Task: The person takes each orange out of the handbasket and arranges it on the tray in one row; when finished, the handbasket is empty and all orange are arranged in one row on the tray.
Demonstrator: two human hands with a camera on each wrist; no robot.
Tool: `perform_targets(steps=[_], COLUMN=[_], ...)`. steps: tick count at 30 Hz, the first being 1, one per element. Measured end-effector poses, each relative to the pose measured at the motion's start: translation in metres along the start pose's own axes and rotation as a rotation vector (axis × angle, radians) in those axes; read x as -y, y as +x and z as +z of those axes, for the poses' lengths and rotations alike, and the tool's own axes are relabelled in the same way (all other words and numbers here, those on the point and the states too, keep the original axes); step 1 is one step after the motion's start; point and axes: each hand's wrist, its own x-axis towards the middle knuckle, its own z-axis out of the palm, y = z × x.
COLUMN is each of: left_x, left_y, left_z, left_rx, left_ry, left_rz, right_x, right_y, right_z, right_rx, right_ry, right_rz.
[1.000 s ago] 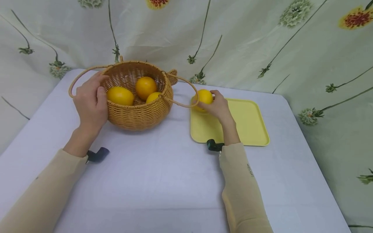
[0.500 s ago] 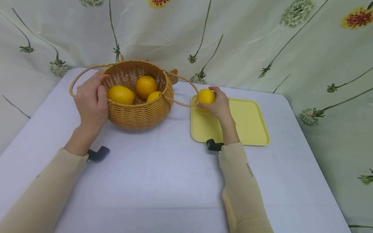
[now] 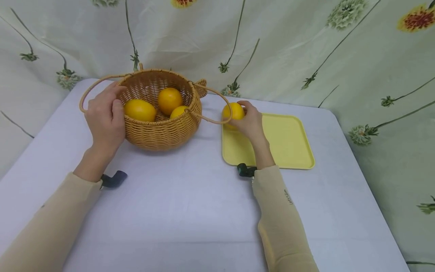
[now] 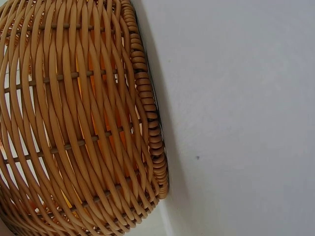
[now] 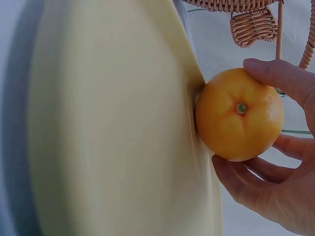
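Note:
At the back left of the table stands a round wicker basket [image 3: 159, 134] with two loop handles. My left hand [image 3: 106, 117] grips its left rim, thumb on the near side. Inside lie an oblong yellow-orange fruit [image 3: 140, 110], a round orange fruit [image 3: 170, 100] and a yellow one [image 3: 179, 112] partly hidden by the rim. My right hand [image 3: 253, 122] holds an orange [image 5: 238, 123] between thumb and fingers, its green stem spot showing in the right wrist view. That orange is at the far left corner of a yellow tray [image 3: 287, 143], overlapped by the basket's right handle [image 3: 224, 99].
A white cloth [image 3: 190, 204] covers the table. Behind it hangs a flower-printed curtain [image 3: 278, 68]. The basket's right handle reaches out over the tray's left edge. A small wicker knob [image 5: 253, 27] sticks out from the basket's side.
My right hand and the orange shift slightly right, then back left toward the basket handle. My left hand and the basket stay in place.

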Motion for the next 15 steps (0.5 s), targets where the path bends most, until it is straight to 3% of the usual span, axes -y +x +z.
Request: perform_targets(steps=[15], left_x=[-0.0005], left_y=[-0.0006], left_z=[0.0], left_rx=[0.004], left_ry=[0.004], left_rz=[-0.002], right_x=[0.0004], right_y=[0.0012], right_z=[-0.001], right_rx=[0.038], right_ry=[-0.027], right_rz=[-0.001])
